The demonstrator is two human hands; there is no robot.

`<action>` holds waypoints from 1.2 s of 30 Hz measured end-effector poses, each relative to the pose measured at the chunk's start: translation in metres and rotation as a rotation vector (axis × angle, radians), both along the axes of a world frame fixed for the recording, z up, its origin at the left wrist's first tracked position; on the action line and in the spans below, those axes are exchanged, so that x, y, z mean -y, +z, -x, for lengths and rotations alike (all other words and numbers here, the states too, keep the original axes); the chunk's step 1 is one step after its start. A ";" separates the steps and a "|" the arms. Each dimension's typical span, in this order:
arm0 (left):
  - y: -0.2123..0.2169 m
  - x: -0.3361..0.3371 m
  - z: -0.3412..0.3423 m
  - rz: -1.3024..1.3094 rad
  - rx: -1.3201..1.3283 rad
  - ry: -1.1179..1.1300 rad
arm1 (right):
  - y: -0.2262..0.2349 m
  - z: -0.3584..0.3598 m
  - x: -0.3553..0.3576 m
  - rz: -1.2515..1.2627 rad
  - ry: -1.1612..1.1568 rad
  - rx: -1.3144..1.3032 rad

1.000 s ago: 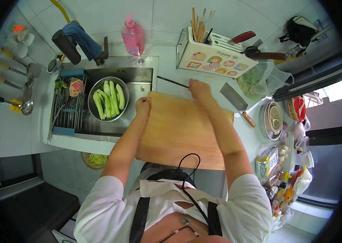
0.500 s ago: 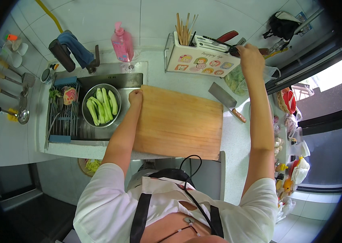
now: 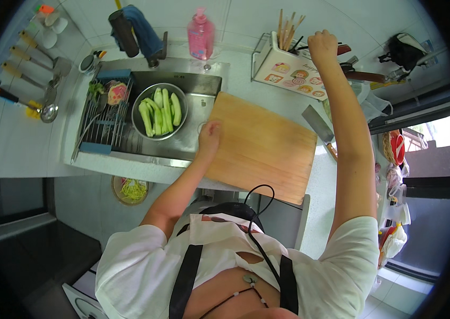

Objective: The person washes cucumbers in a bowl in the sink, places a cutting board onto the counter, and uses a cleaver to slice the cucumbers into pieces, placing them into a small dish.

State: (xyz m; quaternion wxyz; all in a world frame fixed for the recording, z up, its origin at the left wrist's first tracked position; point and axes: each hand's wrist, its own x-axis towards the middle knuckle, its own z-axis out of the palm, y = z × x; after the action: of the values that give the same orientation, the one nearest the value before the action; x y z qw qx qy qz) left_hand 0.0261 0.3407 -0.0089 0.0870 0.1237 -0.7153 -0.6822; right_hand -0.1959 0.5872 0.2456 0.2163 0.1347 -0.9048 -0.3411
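Up at the back of the counter, the right hand (image 3: 323, 47) is closed into a fist at the white utensil holder (image 3: 289, 72), right among the handles sticking out of it. Looks like it's gripping one of them, but I honestly can't tell which, the fist hides it. That holder sits beyond the far right corner of the wooden cutting board (image 3: 262, 146), so the right arm is stretched way out over that side.

Left hand (image 3: 209, 135) is much closer in, fingers curled loosely and resting on the left edge of the board, right where it overlaps the sink (image 3: 193, 85). So the hands are well apart, one low on the board, one high at the holder. The board's long axis runs roughly left to right, tilted a bit.

A cleaver (image 3: 318, 125) lies flat just off the board's right edge, handle toward the person, nearer the right arm than the left.

Left of the board, a metal bowl (image 3: 137, 103) of green cucumber pieces (image 3: 159, 110) sits in the sink, with a dish rack (image 3: 100, 127) beside it and a pink soap bottle (image 3: 201, 34) behind.
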 end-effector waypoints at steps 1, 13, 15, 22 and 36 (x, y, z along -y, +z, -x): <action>0.001 -0.001 -0.005 -0.034 0.010 -0.002 | -0.002 -0.001 0.002 -0.012 0.020 -0.004; 0.020 0.052 -0.060 -0.012 0.041 0.161 | -0.078 -0.179 0.028 1.238 0.056 0.195; 0.027 0.059 -0.072 -0.069 0.045 0.186 | -0.117 -0.198 0.039 1.461 0.124 0.291; 0.023 0.111 -0.089 0.048 0.110 0.261 | -0.165 -0.231 0.127 1.625 0.181 0.760; -0.105 0.248 0.027 -0.016 0.465 0.171 | -0.361 -0.129 0.323 1.793 -0.242 0.936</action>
State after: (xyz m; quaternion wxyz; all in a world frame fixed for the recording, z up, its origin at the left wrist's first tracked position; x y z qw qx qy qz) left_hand -0.0012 0.0929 -0.1144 -0.0233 0.3381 -0.6975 -0.6314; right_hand -0.0671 0.2641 -0.1158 -0.1740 -0.0494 -0.8286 0.5299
